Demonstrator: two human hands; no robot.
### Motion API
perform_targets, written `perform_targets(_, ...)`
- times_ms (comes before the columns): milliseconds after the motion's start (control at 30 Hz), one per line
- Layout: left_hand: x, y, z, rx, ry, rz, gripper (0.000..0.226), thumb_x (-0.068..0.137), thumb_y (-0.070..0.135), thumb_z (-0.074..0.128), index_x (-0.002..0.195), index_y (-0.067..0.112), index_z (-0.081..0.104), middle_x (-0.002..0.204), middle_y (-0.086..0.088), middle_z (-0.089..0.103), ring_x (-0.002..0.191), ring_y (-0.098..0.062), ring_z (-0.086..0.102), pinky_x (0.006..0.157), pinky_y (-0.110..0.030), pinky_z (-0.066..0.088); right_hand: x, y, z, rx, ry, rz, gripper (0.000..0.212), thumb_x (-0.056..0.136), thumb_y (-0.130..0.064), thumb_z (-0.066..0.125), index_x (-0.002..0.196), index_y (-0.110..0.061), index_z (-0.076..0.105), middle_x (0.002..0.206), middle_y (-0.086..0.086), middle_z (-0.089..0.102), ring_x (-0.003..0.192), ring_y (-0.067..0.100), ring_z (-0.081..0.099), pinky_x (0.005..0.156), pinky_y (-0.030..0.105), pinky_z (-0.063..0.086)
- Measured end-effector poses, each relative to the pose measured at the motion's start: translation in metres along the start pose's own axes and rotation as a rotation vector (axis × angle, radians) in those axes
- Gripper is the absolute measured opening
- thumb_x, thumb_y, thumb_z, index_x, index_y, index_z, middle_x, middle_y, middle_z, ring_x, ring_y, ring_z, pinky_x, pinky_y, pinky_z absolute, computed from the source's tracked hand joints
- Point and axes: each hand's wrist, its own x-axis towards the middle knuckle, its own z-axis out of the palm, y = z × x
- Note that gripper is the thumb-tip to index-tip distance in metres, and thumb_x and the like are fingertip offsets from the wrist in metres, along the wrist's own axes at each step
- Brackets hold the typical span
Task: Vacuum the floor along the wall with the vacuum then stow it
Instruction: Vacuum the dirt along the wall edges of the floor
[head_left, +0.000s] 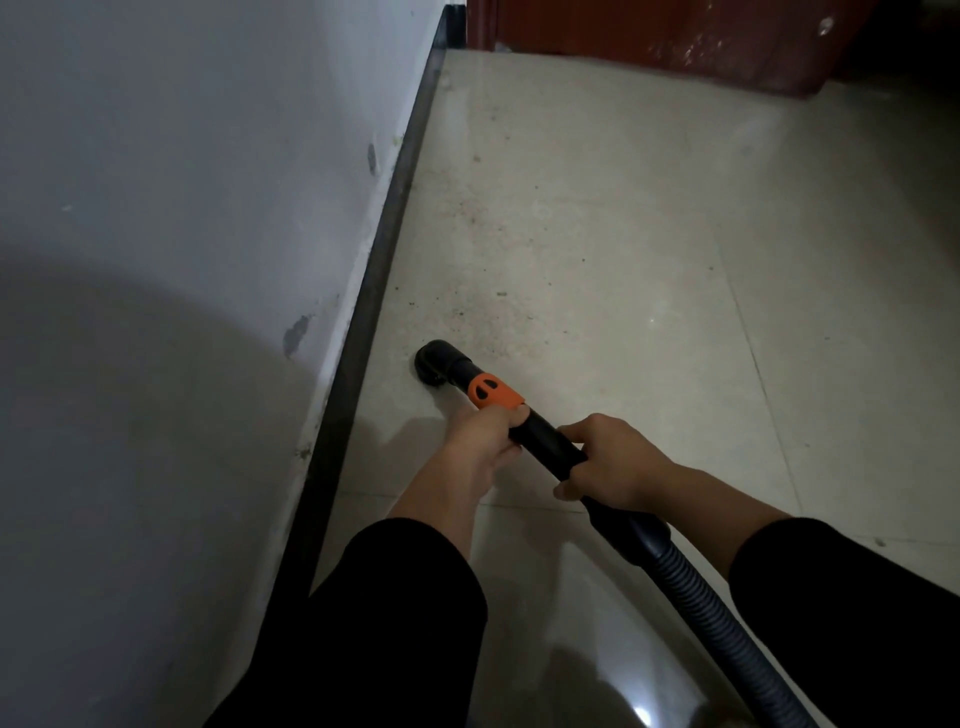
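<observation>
Both hands, left hand (485, 441) and right hand (613, 465), grip the vacuum wand (545, 441). Dusty floor (519, 260) lies ahead of the nozzle (434, 364). Stowing remains.

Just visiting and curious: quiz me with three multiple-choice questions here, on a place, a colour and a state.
1. The vacuum nozzle sits: A) on the floor by the baseboard; B) against the door; C) in the air.
2. The collar on the tube is: A) blue; B) orange; C) green.
3. The hands: A) both off; B) one gripping; C) both gripping the tube.
Answers: 1 A, it meets the floor beside the baseboard; 2 B, a bright orange band; 3 C, left hand and right hand curl round it.
</observation>
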Motion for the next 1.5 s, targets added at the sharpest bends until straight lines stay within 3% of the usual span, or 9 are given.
perform_targets(267,0.010,0.003,-0.009,-0.063,0.067,0.052,0.042,0.089,0.006,0.066,0.128,-0.003,0.054,0.118,-0.019,0.065,0.107,-0.029,0.064,0.096,-0.038,0.052,0.015,-0.015,0.003,-0.017,0.018,-0.016,0.040,0.069,-0.024,0.078,0.107,-0.017,0.068,0.085,0.005,0.067,0.076,0.022,0.064,0.068,0.032,0.053)
perform_targets(433,0.015,0.007,-0.016,-0.111,0.112,0.079,0.037,0.090,0.006,0.066,0.125,-0.003,0.057,0.114,-0.019,0.066,0.104,-0.030,0.065,0.094,-0.039,0.053,0.023,-0.028,0.003,-0.049,0.016,-0.033,0.038,0.071,-0.023,0.076,0.107,-0.016,0.068,0.083,0.004,0.065,0.075,0.022,0.063,0.059,0.027,0.045)
perform_targets(767,0.022,0.011,-0.029,-0.194,0.143,0.094,0.021,0.088,0.010,0.068,0.106,0.000,0.062,0.102,-0.016,0.068,0.092,-0.025,0.067,0.068,-0.027,0.052,0.037,-0.046,0.007,-0.104,0.052,-0.078,0.032,0.076,-0.022,0.070,0.107,-0.015,0.065,0.087,0.004,0.061,0.079,0.024,0.062,0.059,0.027,0.040)
perform_targets(1000,0.028,0.011,-0.030,-0.189,0.152,0.137,0.018,0.082,0.011,0.074,0.097,0.003,0.065,0.100,-0.015,0.070,0.092,-0.025,0.068,0.081,-0.033,0.053,0.038,-0.051,0.010,-0.139,0.078,-0.100,0.023,0.078,-0.024,0.066,0.098,-0.015,0.058,0.083,0.002,0.053,0.074,0.022,0.053,0.057,0.026,0.034)
perform_targets(1233,0.022,0.012,-0.022,-0.176,0.108,0.133,0.016,0.086,0.010,0.070,0.099,0.005,0.063,0.103,-0.013,0.068,0.089,-0.020,0.066,0.080,-0.030,0.051,0.030,-0.046,0.006,-0.169,0.105,-0.085,0.018,0.080,-0.022,0.061,0.090,-0.016,0.046,0.083,0.003,0.049,0.073,0.023,0.049,0.060,0.027,0.035)
perform_targets(1367,0.017,0.012,-0.013,-0.160,0.115,0.119,0.014,0.086,0.007,0.070,0.094,0.003,0.061,0.105,-0.015,0.066,0.085,-0.020,0.065,0.076,-0.029,0.050,0.025,-0.039,0.003,-0.171,0.104,-0.067,0.017,0.081,-0.022,0.060,0.089,-0.017,0.046,0.074,0.000,0.045,0.072,0.022,0.049,0.050,0.025,0.028)
perform_targets(1500,0.011,0.011,-0.003,-0.145,0.089,0.091,0.023,0.085,0.005,0.071,0.103,-0.001,0.059,0.101,-0.015,0.066,0.083,-0.020,0.064,0.075,-0.029,0.051,0.019,-0.028,0.002,-0.159,0.110,-0.036,0.017,0.080,-0.023,0.060,0.090,-0.018,0.047,0.080,0.001,0.048,0.073,0.022,0.049,0.057,0.026,0.033)
